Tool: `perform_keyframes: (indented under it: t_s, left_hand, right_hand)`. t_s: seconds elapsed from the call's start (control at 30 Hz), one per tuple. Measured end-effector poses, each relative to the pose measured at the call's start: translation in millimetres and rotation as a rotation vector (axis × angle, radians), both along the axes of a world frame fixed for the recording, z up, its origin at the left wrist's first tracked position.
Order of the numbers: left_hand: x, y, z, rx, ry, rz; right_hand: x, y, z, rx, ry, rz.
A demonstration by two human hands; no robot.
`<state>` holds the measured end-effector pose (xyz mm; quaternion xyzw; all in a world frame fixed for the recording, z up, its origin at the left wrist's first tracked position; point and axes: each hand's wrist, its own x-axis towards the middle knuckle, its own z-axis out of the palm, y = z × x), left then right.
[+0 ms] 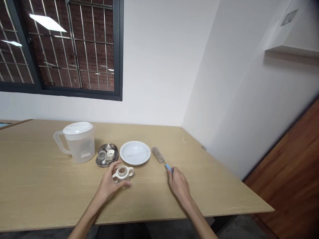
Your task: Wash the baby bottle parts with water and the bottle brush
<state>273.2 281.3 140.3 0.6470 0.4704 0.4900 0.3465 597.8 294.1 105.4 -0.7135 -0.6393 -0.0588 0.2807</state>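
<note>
My left hand (111,181) is closed around a small clear baby bottle (122,172) with a white two-handled collar, its open mouth facing up. In my right hand (178,182) is the blue handle of a bottle brush (158,155), whose pale bristle head points away from me toward the wall. Between and beyond the hands sits a white plate (135,146) with a thin, straight wire-like piece (139,153) lying across it. Left of the plate, a round metal tray (97,162) carries several small clear and white parts, among them a white ring (111,153).
A lidded translucent pitcher (81,146) stands at the left of the wooden table (62,196). One thin white strip (183,139) lies near the right wall. The table's right edge slants toward me, and a barred window (74,49) is behind.
</note>
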Motion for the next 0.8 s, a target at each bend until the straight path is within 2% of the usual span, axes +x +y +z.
perform_keyframes:
  t_s: [0.17, 0.27, 0.6, 0.7, 0.8]
  left_hand:
    - [4, 18, -8.1, -0.015, 0.000, 0.005]
    - [6, 24, -8.3, -0.051, 0.028, 0.024]
    - [11, 19, 0.0, -0.134, 0.105, 0.072]
    - [3, 11, 4.0, -0.120, 0.126, 0.143]
    - [-23, -2, 11.3, 0.001, 0.164, 0.274]
  right_hand:
    - [-6, 8, -4.5, -0.019, -0.085, 0.040]
    - [-8, 11, -7.7, -0.006, -0.104, 0.056]
    - [-8, 8, -8.9, 0.032, 0.033, 0.097]
    - [-4, 7, -8.2, 0.059, 0.126, 0.056]
    - [5, 6, -8.7, 0.084, 0.255, 0.024]
